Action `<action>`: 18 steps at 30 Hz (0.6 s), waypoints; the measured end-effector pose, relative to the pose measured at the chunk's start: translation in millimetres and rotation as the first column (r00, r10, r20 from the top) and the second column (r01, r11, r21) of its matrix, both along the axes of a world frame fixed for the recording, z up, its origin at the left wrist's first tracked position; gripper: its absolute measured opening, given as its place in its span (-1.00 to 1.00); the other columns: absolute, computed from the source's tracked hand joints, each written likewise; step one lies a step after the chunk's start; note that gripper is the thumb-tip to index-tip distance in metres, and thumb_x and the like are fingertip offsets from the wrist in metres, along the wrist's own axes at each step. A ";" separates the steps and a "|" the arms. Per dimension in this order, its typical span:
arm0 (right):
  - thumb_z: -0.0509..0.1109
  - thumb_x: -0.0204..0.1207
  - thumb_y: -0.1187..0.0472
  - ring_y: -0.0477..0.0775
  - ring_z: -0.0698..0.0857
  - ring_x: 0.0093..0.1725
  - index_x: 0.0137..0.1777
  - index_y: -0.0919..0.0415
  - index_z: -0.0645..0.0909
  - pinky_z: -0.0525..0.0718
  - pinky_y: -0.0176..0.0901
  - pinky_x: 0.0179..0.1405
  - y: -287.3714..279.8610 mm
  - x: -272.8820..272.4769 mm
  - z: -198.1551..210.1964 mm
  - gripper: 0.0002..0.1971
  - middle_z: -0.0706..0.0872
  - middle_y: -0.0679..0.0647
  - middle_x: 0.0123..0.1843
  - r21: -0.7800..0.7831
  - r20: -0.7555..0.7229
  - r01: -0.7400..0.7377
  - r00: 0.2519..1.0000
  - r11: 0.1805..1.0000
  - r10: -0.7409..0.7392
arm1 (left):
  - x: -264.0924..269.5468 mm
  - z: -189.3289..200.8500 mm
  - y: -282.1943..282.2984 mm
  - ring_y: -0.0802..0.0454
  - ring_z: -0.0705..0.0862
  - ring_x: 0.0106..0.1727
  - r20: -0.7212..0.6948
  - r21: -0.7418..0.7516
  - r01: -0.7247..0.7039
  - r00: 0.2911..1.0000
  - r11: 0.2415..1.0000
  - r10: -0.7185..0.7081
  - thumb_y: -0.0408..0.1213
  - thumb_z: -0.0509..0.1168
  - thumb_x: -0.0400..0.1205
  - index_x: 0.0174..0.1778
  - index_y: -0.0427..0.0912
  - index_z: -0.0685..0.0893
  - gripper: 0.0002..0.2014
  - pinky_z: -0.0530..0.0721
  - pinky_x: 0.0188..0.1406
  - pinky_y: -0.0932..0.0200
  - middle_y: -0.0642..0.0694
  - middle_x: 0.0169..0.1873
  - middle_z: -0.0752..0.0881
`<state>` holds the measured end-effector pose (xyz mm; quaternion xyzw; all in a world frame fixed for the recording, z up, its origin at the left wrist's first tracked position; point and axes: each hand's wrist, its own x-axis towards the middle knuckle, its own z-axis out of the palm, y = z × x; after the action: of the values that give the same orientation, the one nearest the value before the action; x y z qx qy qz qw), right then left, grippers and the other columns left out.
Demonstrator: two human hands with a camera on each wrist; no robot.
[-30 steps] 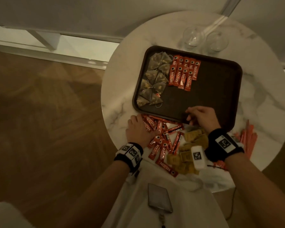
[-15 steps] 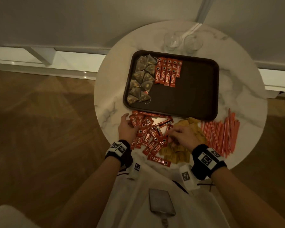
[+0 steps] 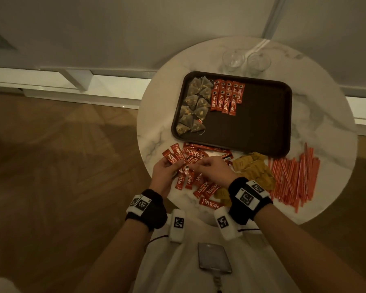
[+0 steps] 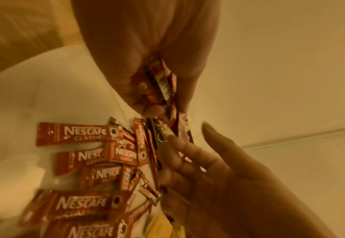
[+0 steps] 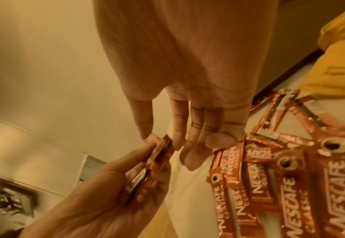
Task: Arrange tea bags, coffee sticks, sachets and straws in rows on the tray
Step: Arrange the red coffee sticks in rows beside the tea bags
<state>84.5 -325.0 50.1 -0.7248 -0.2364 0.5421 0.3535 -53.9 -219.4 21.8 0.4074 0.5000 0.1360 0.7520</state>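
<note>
A dark brown tray (image 3: 262, 115) sits on the round marble table (image 3: 325, 123). Tea bags (image 3: 193, 106) fill its left column, with a row of red coffee sticks (image 3: 227, 96) beside them. In front of the tray lie loose coffee sticks (image 3: 201, 187), yellow sachets (image 3: 254, 168) and orange straws (image 3: 294, 176). My left hand (image 3: 175, 166) is raised over the pile and grips a small bunch of coffee sticks (image 4: 159, 83). My right hand (image 3: 195, 164) meets it; thumb and forefinger pinch the end of that bunch (image 5: 160, 145).
Two clear glasses (image 3: 232, 59) stand behind the tray near the wall. The table's near edge is close to my body. A phone (image 3: 215, 259) lies on my lap. Wooden floor lies to the left.
My right hand came back from the tray's front edge to the stick pile, then over to my left hand. My left hand rose off the table with sticks in it.
</note>
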 end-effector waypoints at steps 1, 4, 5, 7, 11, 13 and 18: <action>0.44 0.57 0.02 -0.21 0.71 -0.41 -0.01 0.18 0.75 0.59 -0.43 -0.45 2.0 -4.0 2.0 -0.78 0.80 0.01 -0.21 0.018 -0.007 -0.005 1.000 1.000 0.005 | 1.2 2.5 -4.1 -0.10 0.81 0.02 0.024 -0.016 0.002 1.000 1.000 -0.001 -0.45 0.35 0.62 0.16 -0.24 0.68 -0.80 0.80 -0.05 0.07 -0.20 0.02 0.82; 0.49 0.54 0.20 -0.14 0.74 -0.44 -0.02 0.34 0.75 0.70 -0.34 -0.34 2.0 -7.1 2.9 -0.82 0.80 0.02 -0.34 0.066 -0.068 0.079 0.995 0.995 -0.075 | 6.6 6.5 -13.7 -0.20 0.78 0.13 0.074 -0.041 -0.006 0.997 0.999 0.009 -0.44 0.37 0.60 0.21 -0.33 0.66 -0.74 0.75 0.12 -0.06 -0.29 0.09 0.79; 0.51 0.52 0.25 -0.09 0.75 -0.43 -0.02 0.37 0.74 0.73 -0.28 -0.30 0.1 -6.1 3.5 -0.84 0.80 0.06 -0.33 0.072 -0.081 0.110 0.991 0.991 -0.104 | 8.3 8.2 -15.5 -0.23 0.77 0.13 0.082 -0.056 -0.008 0.997 0.998 0.013 -0.42 0.38 0.60 0.22 -0.34 0.65 -0.73 0.73 0.16 -0.12 -0.30 0.09 0.79; 0.52 0.49 0.28 -0.04 0.76 -0.40 -0.03 0.39 0.75 0.75 -0.26 -0.30 -5.1 -1.8 6.2 -0.84 0.82 0.15 -0.27 0.068 -0.068 0.136 0.989 0.988 -0.132 | 10.3 11.9 -17.3 -0.22 0.78 0.12 0.098 -0.088 0.001 0.995 0.996 0.007 -0.37 0.39 0.60 0.24 -0.32 0.66 -0.71 0.73 0.16 -0.14 -0.29 0.09 0.79; 0.53 0.48 0.28 -0.09 0.74 -0.44 -0.03 0.27 0.76 0.71 -0.30 -0.43 -24.0 20.5 9.2 -0.89 0.83 0.12 -0.22 0.043 -0.132 0.344 0.932 0.938 -0.336 | 8.5 7.2 -9.9 -0.17 0.73 0.22 0.136 -0.216 -0.016 0.990 0.976 0.046 -0.38 0.37 0.61 0.34 -0.31 0.62 -0.64 0.76 0.10 0.03 -0.31 0.22 0.73; 0.52 0.49 0.27 -0.08 0.73 -0.44 -0.03 0.25 0.76 0.69 -0.24 -0.41 -38.6 36.7 10.1 -0.90 0.82 0.16 -0.20 0.025 -0.119 0.448 0.889 0.894 -0.442 | 5.6 5.2 -4.0 -0.20 0.64 0.37 0.168 -0.298 -0.036 0.982 0.954 0.090 -0.42 0.35 0.61 0.41 -0.34 0.57 -0.58 0.67 0.30 0.02 -0.34 0.31 0.67; 0.52 0.49 0.31 -0.18 0.71 -0.44 -0.11 0.28 0.78 0.65 -0.39 -0.43 -63.2 53.6 13.9 -0.96 0.77 0.04 -0.32 -0.026 0.104 0.253 0.963 0.967 -0.249 | 10.2 26.0 -5.0 -0.03 0.80 0.02 0.132 -0.038 -0.027 0.991 0.999 0.032 -0.52 0.33 0.61 0.21 -0.36 0.68 -0.75 0.79 -0.11 0.21 -0.29 0.09 0.78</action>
<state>138.1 -388.3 64.0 -0.7817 -0.1494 0.4608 0.3927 -43.7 -224.4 47.8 0.3763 0.4571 0.1647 0.7888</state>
